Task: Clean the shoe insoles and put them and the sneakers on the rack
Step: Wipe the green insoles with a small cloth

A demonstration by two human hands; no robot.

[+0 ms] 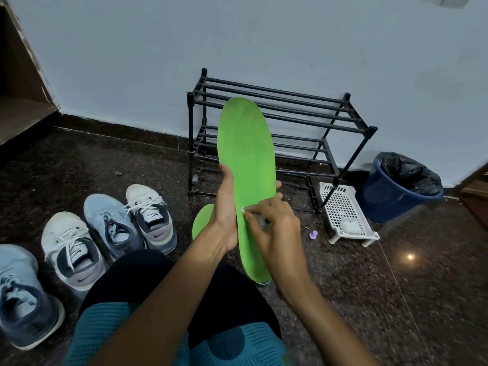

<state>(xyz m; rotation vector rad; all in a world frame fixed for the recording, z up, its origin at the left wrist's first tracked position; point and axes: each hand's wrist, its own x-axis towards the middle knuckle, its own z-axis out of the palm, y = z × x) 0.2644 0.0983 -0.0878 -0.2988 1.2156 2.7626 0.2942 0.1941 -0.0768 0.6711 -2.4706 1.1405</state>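
My left hand (226, 210) grips a long green insole (247, 154) from its left edge and holds it upright in front of the black shoe rack (311, 120). My right hand (274, 228) pinches a small white thing (243, 209) against the insole's lower left part. A second green insole (201, 220) lies on the floor behind my left wrist, mostly hidden. Several sneakers stand on the floor at the left: a white one (151, 215), a light blue one (111, 223), another white one (71, 249) and a blue one (21, 294).
A white perforated basket (346, 212) stands right of the rack, with a blue bin (396, 186) lined in black behind it. A small purple cap (313, 235) lies on the dark stone floor. A wooden step (23, 112) is at the far left.
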